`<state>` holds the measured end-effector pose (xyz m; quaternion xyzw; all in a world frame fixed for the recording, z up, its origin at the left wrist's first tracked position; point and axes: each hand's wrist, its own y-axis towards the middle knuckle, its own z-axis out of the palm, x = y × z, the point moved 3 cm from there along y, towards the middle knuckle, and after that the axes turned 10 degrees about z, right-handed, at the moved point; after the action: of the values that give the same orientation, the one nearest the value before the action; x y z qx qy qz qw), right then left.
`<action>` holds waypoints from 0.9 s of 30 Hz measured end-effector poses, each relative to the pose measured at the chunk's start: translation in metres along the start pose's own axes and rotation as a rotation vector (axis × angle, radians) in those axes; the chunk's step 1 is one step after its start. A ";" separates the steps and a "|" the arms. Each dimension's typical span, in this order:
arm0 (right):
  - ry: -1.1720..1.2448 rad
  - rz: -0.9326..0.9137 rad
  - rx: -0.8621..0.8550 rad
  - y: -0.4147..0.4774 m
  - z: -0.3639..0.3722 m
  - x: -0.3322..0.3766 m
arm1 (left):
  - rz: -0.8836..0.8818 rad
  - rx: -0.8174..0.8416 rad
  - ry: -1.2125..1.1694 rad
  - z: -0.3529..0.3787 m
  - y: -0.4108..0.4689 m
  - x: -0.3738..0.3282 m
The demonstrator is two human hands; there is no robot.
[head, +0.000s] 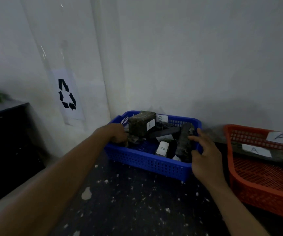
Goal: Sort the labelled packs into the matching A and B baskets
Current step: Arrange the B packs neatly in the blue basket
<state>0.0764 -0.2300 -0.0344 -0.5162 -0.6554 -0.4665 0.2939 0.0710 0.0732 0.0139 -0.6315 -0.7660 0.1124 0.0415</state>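
I count two baskets on the dark speckled bench: one blue basket (147,165) toward the back corner and one orange basket (263,181) at the right edge. In the blue one I make out at least four dark packs, heaped and blurred; three white labels show, two reading B. The orange one holds one pack (259,153) labelled A. Two hands: left hand (118,134), right hand (205,157).

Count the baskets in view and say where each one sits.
2. The blue basket sits in the middle against the wall, with both hands at it. The orange basket sits to its right, partly cut off by the frame edge.
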 end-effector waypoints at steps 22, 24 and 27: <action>-0.008 -0.010 0.008 -0.001 -0.001 0.003 | 0.235 -0.420 -1.281 0.005 -0.022 0.003; 0.006 -0.009 0.009 -0.002 -0.001 0.002 | 0.300 -0.424 -1.369 0.002 -0.027 0.005; 0.008 -0.015 0.003 -0.002 -0.001 0.001 | 0.323 -0.397 -1.404 0.003 -0.028 0.006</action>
<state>0.0743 -0.2309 -0.0338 -0.5090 -0.6585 -0.4699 0.2940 0.0424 0.0735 0.0173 -0.5115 -0.5159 0.3534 -0.5893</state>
